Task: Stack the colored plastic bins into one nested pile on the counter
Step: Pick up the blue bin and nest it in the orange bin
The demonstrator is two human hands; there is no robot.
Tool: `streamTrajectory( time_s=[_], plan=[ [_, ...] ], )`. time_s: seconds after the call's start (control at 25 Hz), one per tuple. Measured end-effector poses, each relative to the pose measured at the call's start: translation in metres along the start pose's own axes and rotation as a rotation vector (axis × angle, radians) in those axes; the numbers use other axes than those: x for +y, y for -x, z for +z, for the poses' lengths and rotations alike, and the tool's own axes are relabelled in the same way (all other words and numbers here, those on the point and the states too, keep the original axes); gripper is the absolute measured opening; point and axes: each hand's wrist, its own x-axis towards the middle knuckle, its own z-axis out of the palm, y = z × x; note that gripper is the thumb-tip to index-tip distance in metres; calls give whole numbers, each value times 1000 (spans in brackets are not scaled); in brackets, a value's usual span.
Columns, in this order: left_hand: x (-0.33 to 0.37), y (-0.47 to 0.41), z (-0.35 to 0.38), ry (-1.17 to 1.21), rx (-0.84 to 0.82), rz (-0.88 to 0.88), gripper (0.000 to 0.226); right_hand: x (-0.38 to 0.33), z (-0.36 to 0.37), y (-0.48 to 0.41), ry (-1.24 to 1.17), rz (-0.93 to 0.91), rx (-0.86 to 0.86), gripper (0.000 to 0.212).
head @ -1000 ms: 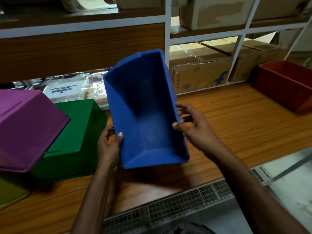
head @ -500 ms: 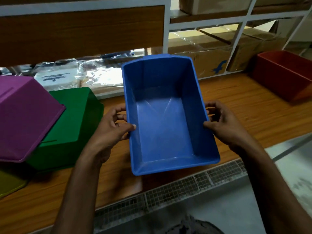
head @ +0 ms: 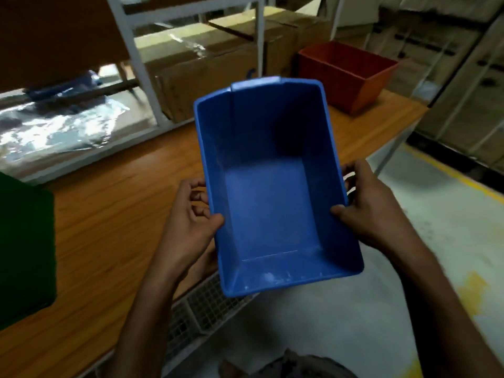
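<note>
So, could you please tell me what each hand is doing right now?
Left hand: holding the blue rectangular plastic bin.
Right hand: holding the same bin.

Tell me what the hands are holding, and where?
The blue bin, by its long sides: left hand on the left rim, right hand on the right rim.

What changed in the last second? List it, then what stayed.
The blue bin swung from steeply tilted to roughly level, opening up. It also moved right, away from the green bin and toward the red bin. Its near end is now past the counter edge. The left hand and right hand kept gripping its long sides, and the red bin stayed put.
</note>
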Motion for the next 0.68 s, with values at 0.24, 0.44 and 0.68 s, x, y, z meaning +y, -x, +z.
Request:
streamTrajectory(
  time_s=[0.24, 0.44, 0.68],
  plan=[
    [-22, -3, 141, -117, -95, 43, 56, 111, -57, 22, 115, 118, 186, 52],
    [-22, 5, 271, -153, -219, 61, 52, 230, -126, 23, -138, 288, 90, 44],
    [2, -4, 400, -253, -396, 15, 52, 346, -186, 6, -303, 479, 102, 43]
  ],
)
